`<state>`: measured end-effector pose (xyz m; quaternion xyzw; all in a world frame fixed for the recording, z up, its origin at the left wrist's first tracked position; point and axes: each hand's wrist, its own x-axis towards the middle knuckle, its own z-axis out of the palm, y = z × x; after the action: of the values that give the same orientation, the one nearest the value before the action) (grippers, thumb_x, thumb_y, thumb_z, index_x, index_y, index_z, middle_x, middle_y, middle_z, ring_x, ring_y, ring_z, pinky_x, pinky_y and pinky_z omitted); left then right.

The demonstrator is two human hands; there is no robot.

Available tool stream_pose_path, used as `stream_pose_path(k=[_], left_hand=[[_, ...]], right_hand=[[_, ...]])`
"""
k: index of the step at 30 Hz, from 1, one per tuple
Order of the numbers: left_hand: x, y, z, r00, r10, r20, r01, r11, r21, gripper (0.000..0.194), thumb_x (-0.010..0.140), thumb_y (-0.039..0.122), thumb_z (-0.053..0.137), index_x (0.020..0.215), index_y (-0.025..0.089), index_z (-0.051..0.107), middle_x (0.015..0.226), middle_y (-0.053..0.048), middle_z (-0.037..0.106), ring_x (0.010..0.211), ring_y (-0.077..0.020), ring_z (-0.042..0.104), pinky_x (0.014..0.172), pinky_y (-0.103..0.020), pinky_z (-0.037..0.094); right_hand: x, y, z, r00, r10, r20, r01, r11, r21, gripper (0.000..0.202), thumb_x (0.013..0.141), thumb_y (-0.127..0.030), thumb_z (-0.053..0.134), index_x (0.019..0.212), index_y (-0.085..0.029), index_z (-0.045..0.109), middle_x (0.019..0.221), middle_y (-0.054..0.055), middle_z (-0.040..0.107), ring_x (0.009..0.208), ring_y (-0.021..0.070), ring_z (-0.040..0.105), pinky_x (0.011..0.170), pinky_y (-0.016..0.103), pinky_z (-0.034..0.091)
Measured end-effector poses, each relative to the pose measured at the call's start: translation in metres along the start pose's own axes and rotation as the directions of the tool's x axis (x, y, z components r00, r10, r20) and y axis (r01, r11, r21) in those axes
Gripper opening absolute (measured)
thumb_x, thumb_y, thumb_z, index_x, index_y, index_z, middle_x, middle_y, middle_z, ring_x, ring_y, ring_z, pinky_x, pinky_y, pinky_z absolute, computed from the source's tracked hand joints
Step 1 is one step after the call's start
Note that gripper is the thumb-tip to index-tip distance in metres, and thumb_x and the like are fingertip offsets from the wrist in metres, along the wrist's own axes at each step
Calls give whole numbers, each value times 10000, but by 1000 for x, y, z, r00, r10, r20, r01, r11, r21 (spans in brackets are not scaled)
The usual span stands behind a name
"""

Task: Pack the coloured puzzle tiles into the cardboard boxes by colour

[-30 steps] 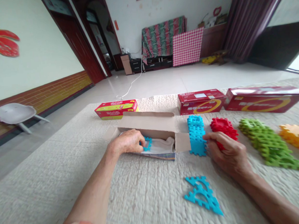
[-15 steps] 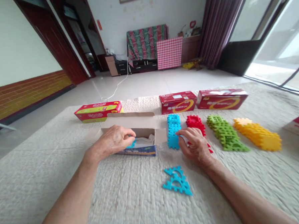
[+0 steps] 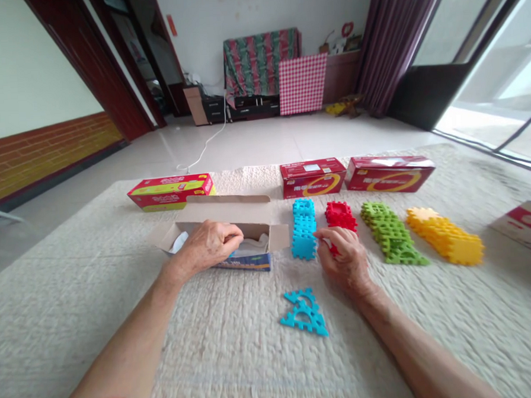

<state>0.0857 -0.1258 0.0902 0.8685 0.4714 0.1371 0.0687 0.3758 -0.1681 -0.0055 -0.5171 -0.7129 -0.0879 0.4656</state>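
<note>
My left hand [image 3: 214,243] reaches over the open cardboard box [image 3: 251,262], thumb and fingers pinched together. A bit of blue shows just below these fingers; whether they grip it I cannot tell. My right hand [image 3: 345,255] is curled, its fingertips at the right edge of the stack of blue interlocking tiles [image 3: 303,232]. What those fingers hold, if anything, is hidden. Behind that hand stands a stack of red tiles [image 3: 340,214], partly covered. Two loose blue tiles [image 3: 305,313] with cut-out arches lie nearer to me on the quilted cover.
Rows of green tiles [image 3: 389,233] and yellow tiles [image 3: 445,237] lie to the right. Behind stand a red and yellow box [image 3: 171,193] and two dark red boxes [image 3: 313,178]. Another box [image 3: 527,227] is at the far right. Pale wrapping [image 3: 255,244] lies inside the open box.
The view has tilted down and shifted slightly. My left hand has moved a little over the box, covering more of the blue piece there. My right hand stays beside the blue stack.
</note>
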Motion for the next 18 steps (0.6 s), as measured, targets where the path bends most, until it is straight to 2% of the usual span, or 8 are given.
stream_pose_path(k=[6,10,14,18], left_hand=[[0,1,2,1000,19,-10,-19,1000,4,220,776,204,501,703,173,707,572,8,618,538,-98,503,559,-237,312],[-2,0,5,997,81,-8,-81,995,-58,211,786,220,509,702,179,698,641,4,663,585,-103,546,587,-236,334],[-6,7,2,989,135,-56,-138,988,-62,232,810,216,497,685,177,689,643,-7,667,602,-113,567,607,-244,363],[-11,35,-3,967,201,-160,-208,978,-32,247,848,196,483,748,178,708,722,-31,684,646,-126,582,636,-261,395]], right_hand=[[-1,-12,-6,983,-67,173,74,997,-33,234,814,-227,568,1044,-214,611,1063,75,653,1001,255,551,930,441,376],[-1,-14,-6,969,-92,229,120,987,-111,299,807,-267,590,1099,-204,595,1118,97,634,1056,280,527,952,476,344],[0,-13,-5,976,-113,186,136,984,-117,252,829,-268,572,1075,-218,599,1101,85,644,1061,268,535,969,475,335],[1,-7,-3,995,-99,29,102,987,-123,184,878,-184,476,991,-215,618,1003,71,667,998,227,564,939,427,371]])
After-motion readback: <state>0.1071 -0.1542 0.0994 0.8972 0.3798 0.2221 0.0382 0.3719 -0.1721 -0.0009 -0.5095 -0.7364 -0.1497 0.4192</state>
